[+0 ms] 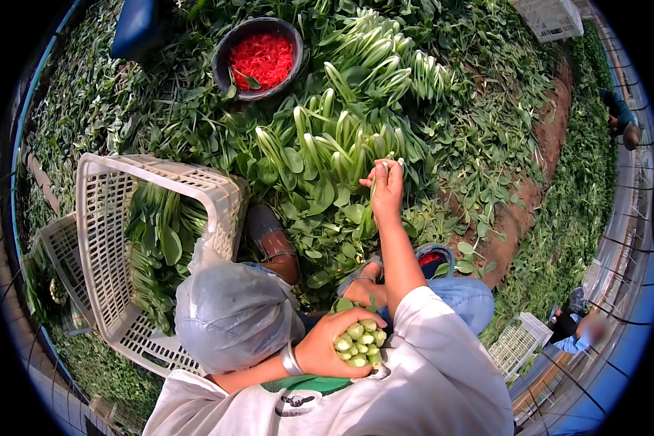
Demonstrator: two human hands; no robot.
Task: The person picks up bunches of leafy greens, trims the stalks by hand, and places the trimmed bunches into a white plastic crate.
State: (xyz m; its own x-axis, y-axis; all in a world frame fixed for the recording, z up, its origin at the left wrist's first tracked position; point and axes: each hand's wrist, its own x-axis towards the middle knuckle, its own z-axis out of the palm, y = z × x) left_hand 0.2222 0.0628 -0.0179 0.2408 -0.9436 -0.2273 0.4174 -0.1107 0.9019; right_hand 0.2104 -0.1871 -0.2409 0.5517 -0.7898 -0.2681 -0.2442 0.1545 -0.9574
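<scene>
My left hand [338,343], with a silver bangle at its wrist, is closed around a bunch of leafy green stalks [361,344], their cut ends facing up at my chest. My right hand [384,188] reaches forward and pinches a thin green stalk between thumb and fingers, its leaf hanging below. Just beyond that hand stand and lean many leafy greens with pale stems [338,136]. Further off, more of them lie in a heap [381,49]. A round dark tub [300,52] of red bands [261,57] sits past the greens.
A tilted white plastic crate [226,204] at my left holds bundled greens [163,218]. Another crate [60,234] stands behind it. A small tub [447,253] is by my right knee. A bare soil strip [545,147] runs along the right; two people are at the far right.
</scene>
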